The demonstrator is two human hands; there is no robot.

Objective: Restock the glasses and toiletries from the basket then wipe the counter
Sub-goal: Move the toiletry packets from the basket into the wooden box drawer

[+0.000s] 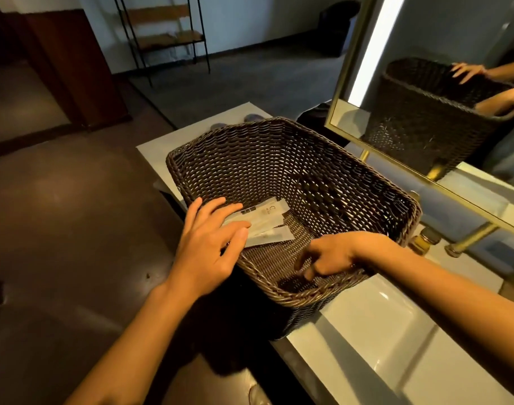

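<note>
Inside dark woven wicker basket [279, 159]: left hand [209, 244] spread, pinning flat white toiletry packets [267, 223]; right hand [331, 255] loose, empty, reaching for more.

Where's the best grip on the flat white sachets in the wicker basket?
Probably the far ends of the flat white toiletry sachets, which poke out past the left hand. They lie flat near the left wall of the dark woven wicker basket, so come from above, slide fingers under that free edge and pinch.

Left hand [204, 244] flat, fingers spread; right hand [334, 254] reaching down (fingers loosely curled).
</note>
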